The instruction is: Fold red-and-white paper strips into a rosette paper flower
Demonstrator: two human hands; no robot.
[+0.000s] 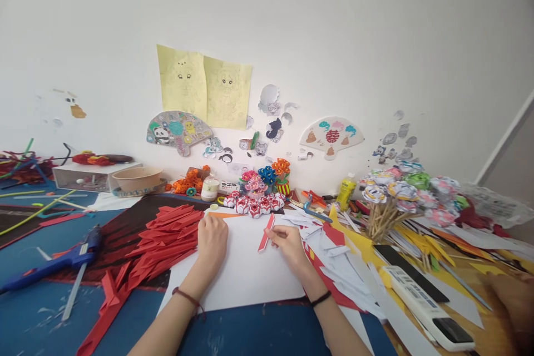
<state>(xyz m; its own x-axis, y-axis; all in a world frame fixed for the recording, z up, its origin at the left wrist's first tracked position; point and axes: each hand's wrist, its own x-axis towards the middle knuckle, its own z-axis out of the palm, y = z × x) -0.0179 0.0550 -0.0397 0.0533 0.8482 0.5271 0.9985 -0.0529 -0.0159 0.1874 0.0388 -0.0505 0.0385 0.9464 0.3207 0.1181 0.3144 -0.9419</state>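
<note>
- While the left hand (212, 240) lies palm-down on the white sheet (242, 272), its fingers are loosely together and flat, and its grip holds nothing.
- Right hand (287, 245) has its grip pinched on the lower end of a red strip (266, 233); thumb and forefinger are pressed together on it, the other fingers curled.
- That red strip stands tilted, its upper end leaning away toward the paper flowers (254, 204), its lower end over the white sheet.
- Just left of the left hand sits a pile of folded red pieces (167, 233), spread over a dark mat on the blue tabletop (33, 311).
- Farther left, a blue glue gun (62, 261) lies on the tabletop, well apart from both hands.
- To the right of the right hand, white paper scraps (337, 261) are heaped, and beyond them lies a white remote (421, 300).
- Behind the scraps, a bunch of paper roses on sticks (396, 200) stands upright.
- Each wrist wears a dark band.
</note>
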